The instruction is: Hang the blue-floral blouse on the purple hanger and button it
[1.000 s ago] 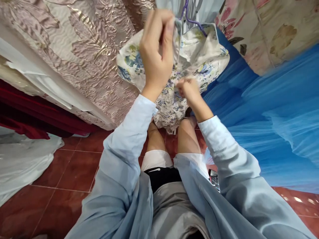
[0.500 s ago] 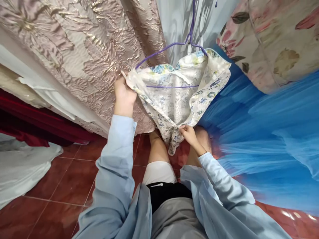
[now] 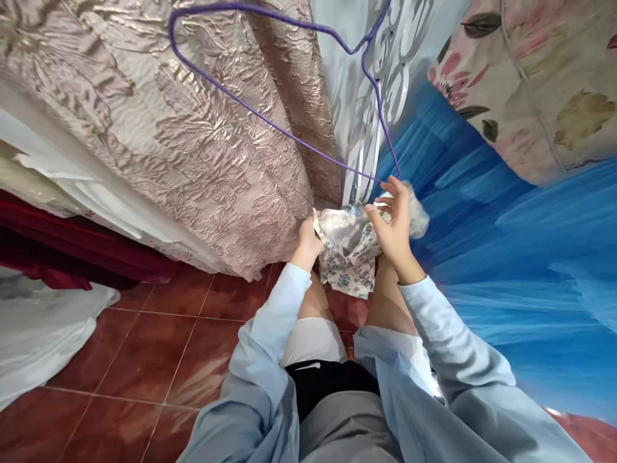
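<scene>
A white garment with a blue floral print (image 3: 348,278) hangs bunched in front of my legs. My left hand (image 3: 308,243) is closed on its left edge. My right hand (image 3: 396,228) is raised at the garment's right side, thumb and fingers apart, fingertips at the lower right corner of a purple hanger (image 3: 289,136). Whether they touch the wire, I cannot tell. The hanger tilts, its left end high and bare of cloth. Part of the garment lies behind my right hand.
A pink-gold embossed floral fabric (image 3: 231,154) hangs at left, beside dark red cloth (image 3: 87,238). Blue tulle (image 3: 520,270) fills the right, below a cream floral fabric (image 3: 544,83). White cloth (image 3: 48,334) lies over the red tiled floor (image 3: 139,347).
The garment has come off the hanger's left end and dropped lower. The hanger has swung up and left. My left hand moved right and down; my right hand let go of the front and rose.
</scene>
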Demonstrator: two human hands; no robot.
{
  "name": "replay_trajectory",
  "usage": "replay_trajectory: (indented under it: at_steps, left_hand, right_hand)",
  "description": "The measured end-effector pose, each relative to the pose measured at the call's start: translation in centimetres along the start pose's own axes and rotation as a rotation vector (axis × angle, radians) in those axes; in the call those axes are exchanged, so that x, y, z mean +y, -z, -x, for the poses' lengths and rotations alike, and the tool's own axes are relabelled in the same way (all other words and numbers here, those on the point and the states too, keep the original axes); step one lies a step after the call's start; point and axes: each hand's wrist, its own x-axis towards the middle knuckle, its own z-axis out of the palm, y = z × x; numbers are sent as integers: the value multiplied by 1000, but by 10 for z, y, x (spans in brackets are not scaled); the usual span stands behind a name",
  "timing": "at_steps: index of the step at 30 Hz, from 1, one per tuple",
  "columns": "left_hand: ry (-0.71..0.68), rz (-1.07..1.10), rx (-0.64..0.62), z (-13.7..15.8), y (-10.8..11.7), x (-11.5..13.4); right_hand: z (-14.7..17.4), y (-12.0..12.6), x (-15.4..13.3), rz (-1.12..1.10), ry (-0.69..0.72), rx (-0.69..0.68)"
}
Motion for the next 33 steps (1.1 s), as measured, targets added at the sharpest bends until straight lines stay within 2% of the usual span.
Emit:
replay_trajectory:
  at_steps: [1,3,7,8,10,12,13,15,17,20,22,23,28,31,33]
  left_hand:
    - [-7,-13,-32,11,-1,-6]
    - [-114,-97,-166,35,-7,-12]
    - [-548,-602,-443,76,-26,-2]
    - [-674,-749,-466,82,-31,3]
    - [-875,-982,-447,91,-39,11]
    - [-961,-1096,-422,96,-44,16]
    - [-953,-1102,-442,97,-46,17]
    - [-814,-1025,-543,98,-47,15]
    - [-549,-891,-652,97,-43,11]
    - [-80,-726,-790,98,-32,5]
    - [138,-674,-879,102,-23,3]
    - [195,-666,-900,105,-18,3]
    - [246,-708,-852,118,-5,8]
    - [157,-649,-768,127,-14,7]
    - [158,-602,-773,134,-23,6]
  right_hand:
    - [1,2,2,5,-29,-22]
    - [10,5,2,13,-137,-100]
    - [35,13,-15,-152,-371,-453]
    - [38,17,-22,-239,-404,-524]
    - [38,26,-34,-388,-442,-584]
    - [34,34,-43,-443,-461,-611]
    - [31,37,-45,-442,-470,-639]
    - [26,43,-49,-422,-493,-713]
    - [21,49,-51,-408,-495,-755]
    - [12,69,-58,-386,-433,-747]
    - [3,90,-64,-302,-350,-718]
    - [-3,102,-66,-231,-296,-689]
    - [-25,148,-71,95,37,-377]
    - [-35,158,-67,162,186,-261]
    - [-45,160,-60,137,267,-119]
